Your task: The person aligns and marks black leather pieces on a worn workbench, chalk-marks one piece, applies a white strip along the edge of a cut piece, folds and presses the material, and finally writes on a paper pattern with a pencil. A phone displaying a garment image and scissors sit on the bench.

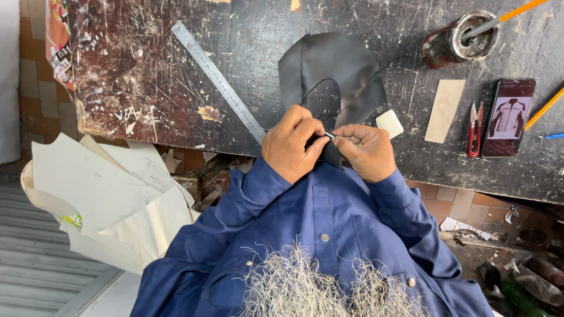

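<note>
From the head view I see my two hands close together in the middle of the frame, at the near edge of a dark, scratched table (147,76). My left hand (292,144) is curled, and its fingers pinch the near end of a black leather piece (332,73). My right hand (368,151) is curled too and pinches the same end from the other side. The fingertips of both hands almost meet. The rest of the leather piece lies flat on the table just above my hands, and a thin black thread (376,73) loops over it.

A long metal ruler (218,81) lies slanted to the left of my hands, and its low end slips behind my left hand. A small white block (389,123) sits just right of the leather. Farther right is a tan card strip (444,110), then red snips (474,130), then a phone (509,117) with a lit screen. In the upper right stands a stained tin (457,39) with an orange stick (517,12) in it.

At the upper left edge hangs a sign (58,41) in red and white. Pale paper sheets (111,199) lie piled at the lower left, below the table. My blue sleeves (247,205) fill the bottom.
</note>
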### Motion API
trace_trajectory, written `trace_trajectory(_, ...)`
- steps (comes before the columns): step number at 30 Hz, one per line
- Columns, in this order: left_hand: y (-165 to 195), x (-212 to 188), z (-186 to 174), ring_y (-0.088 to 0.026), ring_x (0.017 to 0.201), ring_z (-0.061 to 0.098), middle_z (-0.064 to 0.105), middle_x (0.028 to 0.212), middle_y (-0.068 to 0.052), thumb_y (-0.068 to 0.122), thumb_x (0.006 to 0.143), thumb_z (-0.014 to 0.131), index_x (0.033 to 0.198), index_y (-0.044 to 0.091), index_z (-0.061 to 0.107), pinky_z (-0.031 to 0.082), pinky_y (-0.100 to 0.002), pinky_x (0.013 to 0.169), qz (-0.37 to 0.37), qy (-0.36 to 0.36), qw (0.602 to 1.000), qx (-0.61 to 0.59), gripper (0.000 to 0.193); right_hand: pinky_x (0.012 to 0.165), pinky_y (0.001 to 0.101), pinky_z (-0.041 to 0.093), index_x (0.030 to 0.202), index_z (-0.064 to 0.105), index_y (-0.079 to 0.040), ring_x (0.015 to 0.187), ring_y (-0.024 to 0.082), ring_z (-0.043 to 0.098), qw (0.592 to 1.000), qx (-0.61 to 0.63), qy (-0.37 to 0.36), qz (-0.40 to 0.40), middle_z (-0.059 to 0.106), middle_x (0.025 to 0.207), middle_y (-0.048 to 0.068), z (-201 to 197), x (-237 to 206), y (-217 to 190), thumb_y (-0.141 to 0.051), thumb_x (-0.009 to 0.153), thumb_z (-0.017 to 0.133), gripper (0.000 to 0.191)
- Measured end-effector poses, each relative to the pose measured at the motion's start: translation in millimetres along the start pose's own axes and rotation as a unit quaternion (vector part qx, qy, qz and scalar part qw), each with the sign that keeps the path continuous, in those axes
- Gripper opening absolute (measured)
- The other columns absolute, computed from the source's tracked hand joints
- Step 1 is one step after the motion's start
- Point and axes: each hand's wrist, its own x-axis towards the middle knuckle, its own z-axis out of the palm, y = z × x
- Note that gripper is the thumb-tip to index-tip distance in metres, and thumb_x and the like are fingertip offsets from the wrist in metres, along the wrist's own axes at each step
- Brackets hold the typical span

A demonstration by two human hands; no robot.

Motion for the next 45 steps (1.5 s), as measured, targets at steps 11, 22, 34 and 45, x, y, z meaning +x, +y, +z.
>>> trace_trajectory(11, -3.5, -17.1, 18.3, -0.022, 0.073, 0.069, 0.067, 0.088, 0.0, 0.017, 0.081, 0.08, 0.082, 0.012, 0.073, 0.053, -0.036, 0.062, -0.044, -0.001, 0.999, -0.009, 0.009, 0.07, 0.0172, 0.055, 0.107, 0.074, 0.005, 0.08, 0.001, 0.067, 0.994, -0.087, 0.007, -0.059, 0.076, 0.093, 0.003, 8.9, -14.5, -6.8, -0.007, 0.095, 0.069, 0.017)
trace_trajectory(22, -10.0, -13.2, 19.8, -0.022, 0.069, 0.065, 0.062, 0.084, -0.004, 0.013, 0.074, 0.074, 0.075, 0.007, 0.065, 0.051, -0.034, 0.06, -0.016, -0.049, 0.993, -0.104, 0.011, 0.059, 0.018, 0.047, 0.103, 0.073, 0.004, 0.07, 0.0, 0.059, 0.998, -0.061, -0.011, -0.004, 0.069, 0.081, -0.002, -0.3, -22.8, -6.6, -0.005, 0.092, 0.068, 0.015)
trace_trajectory(34, -74.6, -11.3, -26.7, -0.013, 0.058, 0.053, 0.057, 0.071, -0.004, 0.009, 0.072, 0.075, 0.068, 0.002, 0.062, 0.041, -0.028, 0.055, -0.118, 0.014, 0.991, -0.064, 0.015, 0.08, 0.019, 0.048, 0.105, 0.062, -0.001, 0.086, 0.007, 0.056, 0.947, 0.283, 0.11, -0.109, 0.062, 0.098, 0.002, -54.8, -1.3, 6.7, 0.001, 0.1, 0.053, 0.01)
trace_trajectory(45, -90.4, -87.8, -59.3, -0.006, 0.061, 0.046, 0.054, 0.073, 0.0, 0.004, 0.074, 0.068, 0.07, 0.001, 0.058, 0.037, -0.025, 0.055, -0.177, -0.045, 0.975, -0.125, 0.011, 0.09, 0.0326, 0.058, 0.102, 0.057, 0.0, 0.087, 0.015, 0.062, 0.879, 0.392, 0.148, -0.228, 0.063, 0.096, 0.008, -39.6, 58.0, -9.5, 0.0, 0.098, 0.048, 0.01)
